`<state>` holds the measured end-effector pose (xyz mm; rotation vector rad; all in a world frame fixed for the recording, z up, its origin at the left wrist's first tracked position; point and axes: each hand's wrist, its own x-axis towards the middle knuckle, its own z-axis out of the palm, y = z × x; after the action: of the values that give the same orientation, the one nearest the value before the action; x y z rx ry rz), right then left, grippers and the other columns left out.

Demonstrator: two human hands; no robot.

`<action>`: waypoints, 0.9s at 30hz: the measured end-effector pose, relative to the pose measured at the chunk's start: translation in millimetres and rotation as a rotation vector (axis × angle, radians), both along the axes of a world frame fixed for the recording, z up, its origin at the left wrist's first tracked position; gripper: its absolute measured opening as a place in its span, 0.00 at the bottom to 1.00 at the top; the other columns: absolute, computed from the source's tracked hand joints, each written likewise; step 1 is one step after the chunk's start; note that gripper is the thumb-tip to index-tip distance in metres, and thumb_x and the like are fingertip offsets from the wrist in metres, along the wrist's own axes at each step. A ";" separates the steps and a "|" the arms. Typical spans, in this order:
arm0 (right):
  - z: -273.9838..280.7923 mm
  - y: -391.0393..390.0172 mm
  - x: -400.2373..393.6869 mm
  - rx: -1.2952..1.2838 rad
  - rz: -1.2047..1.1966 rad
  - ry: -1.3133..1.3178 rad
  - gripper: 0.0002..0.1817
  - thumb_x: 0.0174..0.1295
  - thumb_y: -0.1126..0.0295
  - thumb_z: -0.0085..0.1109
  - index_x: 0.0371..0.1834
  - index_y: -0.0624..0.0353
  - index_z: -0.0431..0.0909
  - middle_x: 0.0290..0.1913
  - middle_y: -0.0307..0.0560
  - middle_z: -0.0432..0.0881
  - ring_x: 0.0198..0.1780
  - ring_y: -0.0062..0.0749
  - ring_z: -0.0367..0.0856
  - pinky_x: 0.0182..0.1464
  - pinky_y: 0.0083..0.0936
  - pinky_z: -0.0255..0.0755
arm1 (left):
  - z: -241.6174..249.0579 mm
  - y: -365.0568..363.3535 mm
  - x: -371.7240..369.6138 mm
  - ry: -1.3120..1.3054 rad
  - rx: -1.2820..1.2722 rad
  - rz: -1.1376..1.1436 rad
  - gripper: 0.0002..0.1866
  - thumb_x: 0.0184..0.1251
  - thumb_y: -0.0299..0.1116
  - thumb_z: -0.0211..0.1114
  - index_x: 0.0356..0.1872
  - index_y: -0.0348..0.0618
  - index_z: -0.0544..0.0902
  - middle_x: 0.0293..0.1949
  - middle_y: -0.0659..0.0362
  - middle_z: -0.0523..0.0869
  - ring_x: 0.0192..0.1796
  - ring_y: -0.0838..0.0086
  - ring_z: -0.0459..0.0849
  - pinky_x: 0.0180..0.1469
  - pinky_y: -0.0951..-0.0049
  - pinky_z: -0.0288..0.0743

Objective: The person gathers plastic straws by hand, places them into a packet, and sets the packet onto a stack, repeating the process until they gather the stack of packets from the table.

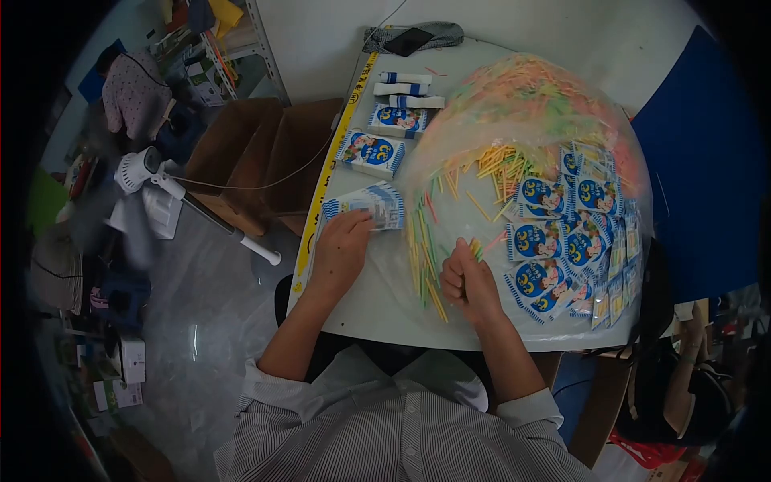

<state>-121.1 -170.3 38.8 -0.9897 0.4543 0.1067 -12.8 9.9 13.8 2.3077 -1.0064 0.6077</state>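
Observation:
My left hand (pixel 341 251) rests on a blue and white packet (pixel 384 204) at the table's left side, its fingers bent over the near edge; whether they grip it cannot be told. Closed around a small bunch of coloured sticks (pixel 476 248), my right hand (pixel 470 281) is over the middle of the table. Loose yellow and green sticks (pixel 422 257) lie between the hands. Beyond them a big clear bag (pixel 538 100) bulges with pink, green and yellow sticks. Many filled blue and white packets (pixel 536 240) are spread to the right of my right hand.
Stacked packets (pixel 369 153) and white bundles (pixel 414 90) stand at the back left. Behind them lies a phone (pixel 409 42) on a cloth. Cardboard boxes (pixel 241 153) and a white fan (pixel 140 170) are left of the table; a person (pixel 135 92) sits farther off. A blue panel (pixel 707 177) stands right.

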 end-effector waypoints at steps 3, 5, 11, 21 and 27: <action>-5.8 3.7 -2.5 -0.072 0.028 -0.035 0.20 0.61 0.54 0.44 0.15 0.51 0.58 0.13 0.33 0.57 0.15 0.19 0.59 0.16 0.15 0.51 | -0.8 -0.4 -1.2 0.174 -0.091 0.079 0.02 0.54 0.25 0.56 0.26 0.39 0.74 0.31 0.54 0.79 0.35 0.64 0.78 0.37 0.70 0.71; -9.8 4.9 -4.6 -0.125 0.067 -0.091 0.20 0.61 0.54 0.44 0.15 0.52 0.58 0.13 0.35 0.59 0.15 0.21 0.62 0.17 0.16 0.54 | 3.2 1.0 0.7 0.194 -0.040 0.097 0.02 0.54 0.25 0.57 0.25 0.39 0.73 0.30 0.54 0.79 0.33 0.64 0.78 0.34 0.70 0.71; -6.3 7.9 -4.9 -0.161 0.061 -0.163 0.16 0.62 0.60 0.44 0.19 0.57 0.65 0.15 0.36 0.63 0.17 0.19 0.64 0.20 0.16 0.59 | 10.0 0.6 2.5 0.267 -0.206 0.212 0.04 0.56 0.27 0.57 0.31 0.39 0.75 0.33 0.53 0.80 0.33 0.65 0.79 0.34 0.71 0.71; -4.5 1.1 -2.4 -0.102 -0.009 -0.140 0.13 0.63 0.62 0.43 0.22 0.55 0.65 0.18 0.34 0.64 0.20 0.15 0.62 0.21 0.14 0.57 | 44.6 1.5 -10.6 0.351 -0.439 0.114 0.06 0.58 0.28 0.55 0.34 0.37 0.74 0.29 0.53 0.79 0.29 0.69 0.79 0.31 0.76 0.71; -8.8 -16.4 30.4 -0.407 -0.213 -0.370 0.16 0.63 0.58 0.40 0.24 0.58 0.67 0.21 0.39 0.70 0.27 0.23 0.68 0.34 0.22 0.63 | 38.4 0.6 -34.3 0.455 -0.468 0.059 0.06 0.60 0.29 0.54 0.33 0.35 0.74 0.28 0.55 0.79 0.28 0.74 0.78 0.29 0.79 0.69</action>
<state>-90.7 -186.7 30.1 -1.3200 0.2399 -0.3698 -47.1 10.5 52.2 1.9327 -0.5158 0.2764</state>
